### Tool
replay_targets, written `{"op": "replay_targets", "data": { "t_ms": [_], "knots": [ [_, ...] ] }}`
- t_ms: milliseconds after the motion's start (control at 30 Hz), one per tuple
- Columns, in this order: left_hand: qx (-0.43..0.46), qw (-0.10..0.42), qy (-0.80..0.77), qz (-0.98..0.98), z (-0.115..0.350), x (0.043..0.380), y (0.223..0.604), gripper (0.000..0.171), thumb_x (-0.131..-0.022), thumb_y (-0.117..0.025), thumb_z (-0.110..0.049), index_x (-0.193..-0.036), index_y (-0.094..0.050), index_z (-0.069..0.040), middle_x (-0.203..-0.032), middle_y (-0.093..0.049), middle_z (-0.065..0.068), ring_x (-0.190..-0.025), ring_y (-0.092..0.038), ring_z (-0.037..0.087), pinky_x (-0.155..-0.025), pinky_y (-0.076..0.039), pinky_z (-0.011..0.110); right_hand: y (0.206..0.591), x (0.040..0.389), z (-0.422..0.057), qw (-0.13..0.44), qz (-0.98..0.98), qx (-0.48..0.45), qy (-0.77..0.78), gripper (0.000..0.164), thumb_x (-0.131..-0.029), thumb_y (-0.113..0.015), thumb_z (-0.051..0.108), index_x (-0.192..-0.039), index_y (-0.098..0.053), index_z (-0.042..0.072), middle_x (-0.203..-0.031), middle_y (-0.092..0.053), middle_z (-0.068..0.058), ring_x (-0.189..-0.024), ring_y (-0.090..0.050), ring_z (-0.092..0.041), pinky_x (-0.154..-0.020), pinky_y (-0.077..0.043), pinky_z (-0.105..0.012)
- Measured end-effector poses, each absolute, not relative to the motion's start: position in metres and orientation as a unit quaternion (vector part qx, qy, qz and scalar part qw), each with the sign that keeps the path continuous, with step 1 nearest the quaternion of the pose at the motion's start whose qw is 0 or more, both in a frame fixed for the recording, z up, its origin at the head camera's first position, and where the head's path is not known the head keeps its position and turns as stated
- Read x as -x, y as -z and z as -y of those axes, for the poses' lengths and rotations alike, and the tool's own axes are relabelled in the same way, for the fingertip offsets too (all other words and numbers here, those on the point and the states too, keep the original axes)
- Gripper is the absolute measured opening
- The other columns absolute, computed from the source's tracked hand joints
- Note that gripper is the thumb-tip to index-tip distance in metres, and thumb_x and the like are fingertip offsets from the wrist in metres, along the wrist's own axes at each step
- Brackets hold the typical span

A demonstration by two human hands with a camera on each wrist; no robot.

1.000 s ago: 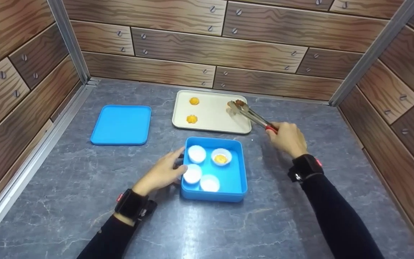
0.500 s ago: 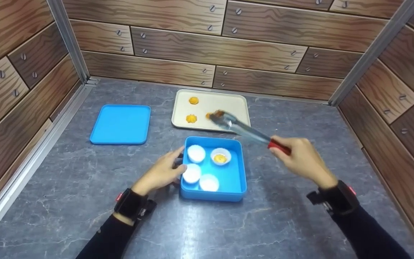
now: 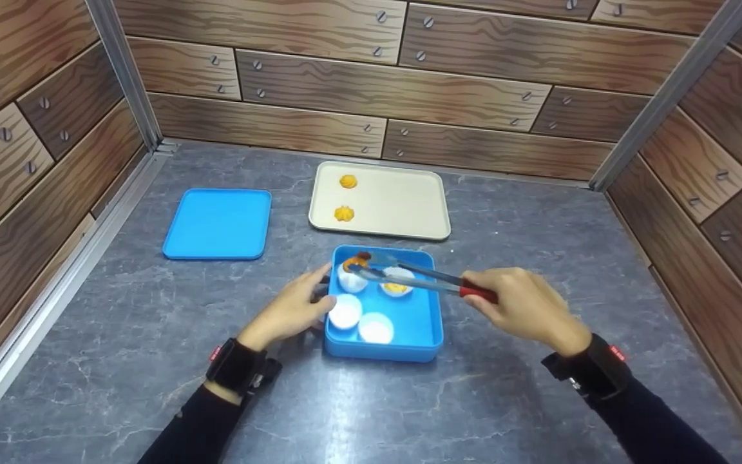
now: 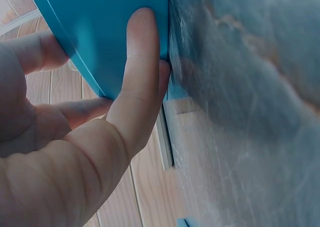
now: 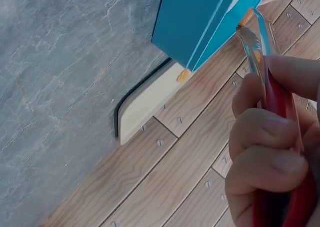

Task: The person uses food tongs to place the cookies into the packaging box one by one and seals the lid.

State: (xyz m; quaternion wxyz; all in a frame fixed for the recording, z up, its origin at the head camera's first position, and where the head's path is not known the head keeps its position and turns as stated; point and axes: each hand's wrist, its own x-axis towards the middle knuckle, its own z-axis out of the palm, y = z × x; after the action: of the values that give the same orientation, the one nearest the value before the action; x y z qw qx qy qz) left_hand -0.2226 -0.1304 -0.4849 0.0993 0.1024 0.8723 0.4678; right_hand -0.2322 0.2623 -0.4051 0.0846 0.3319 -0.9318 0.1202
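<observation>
In the head view my right hand (image 3: 529,308) grips red-handled metal tongs (image 3: 419,278). Between the tong tips is an orange-brown cookie-like piece (image 3: 354,263), over the back-left white paper cup (image 3: 351,281); whether it touches the cup I cannot tell. My left hand (image 3: 290,307) holds the left side of the blue box (image 3: 384,352), thumb at the rim and fingers against the outer wall (image 4: 95,37). Inside the box, another white cup (image 3: 397,294) holds a yellow piece, partly behind the tongs. Two more cups, front left (image 3: 345,312) and front middle (image 3: 376,329), show only white.
Behind the box lies a cream tray (image 3: 403,200) with two yellow swirled pieces (image 3: 344,213) on its left side. A flat blue lid (image 3: 218,223) rests on the grey marbled table to the left. Wood-patterned walls (image 3: 461,84) enclose the back and sides.
My right hand has carried the orange-brown piece in the tongs from the tray's right side, leftward and toward me, over the back-left cup. My left hand has stayed at the box.
</observation>
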Motion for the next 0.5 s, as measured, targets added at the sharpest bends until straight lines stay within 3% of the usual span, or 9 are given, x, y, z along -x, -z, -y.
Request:
{"op": "replay_targets", "data": {
  "t_ms": [167, 333, 500],
  "knots": [
    [-0.102, 0.099, -0.473, -0.869, 0.13, 0.223, 0.484, 0.075, -0.104, -0.063, -0.032, -0.169, -0.029, -0.017, -0.171, -0.031, 0.021, -0.156, -0.031, 0.043, -0.125, -0.027, 0.067, 0.406, 0.231, -0.256, 0.101, 0.927, -0.352, -0.083, 0.016, -0.096, -0.081, 0.025, -0.111, -0.077, 0.021, -0.077, -0.063, 0.009, -0.061, -0.046, -0.006, -0.049, -0.04, -0.021],
    [-0.1, 0.098, -0.475, -0.869, 0.129, 0.223, 0.485, 0.075, -0.104, -0.063, -0.031, -0.17, -0.028, -0.018, -0.171, -0.033, 0.02, -0.153, -0.038, 0.042, -0.123, -0.031, 0.068, 0.405, 0.23, -0.252, 0.103, 0.928, -0.351, -0.066, 0.022, -0.095, -0.081, 0.023, -0.116, -0.079, 0.019, -0.081, -0.067, 0.006, -0.062, -0.048, -0.007, -0.05, -0.04, -0.021],
    [-0.1, 0.096, -0.472, -0.87, 0.129, 0.224, 0.486, 0.075, -0.104, -0.063, -0.03, -0.17, -0.028, -0.019, -0.171, -0.033, 0.019, -0.154, -0.036, 0.043, -0.123, -0.03, 0.069, 0.404, 0.229, -0.247, 0.094, 0.931, -0.348, -0.048, 0.022, -0.096, -0.081, 0.026, -0.116, -0.078, 0.018, -0.081, -0.066, 0.006, -0.062, -0.048, -0.008, -0.05, -0.039, -0.022]
  ]
}}
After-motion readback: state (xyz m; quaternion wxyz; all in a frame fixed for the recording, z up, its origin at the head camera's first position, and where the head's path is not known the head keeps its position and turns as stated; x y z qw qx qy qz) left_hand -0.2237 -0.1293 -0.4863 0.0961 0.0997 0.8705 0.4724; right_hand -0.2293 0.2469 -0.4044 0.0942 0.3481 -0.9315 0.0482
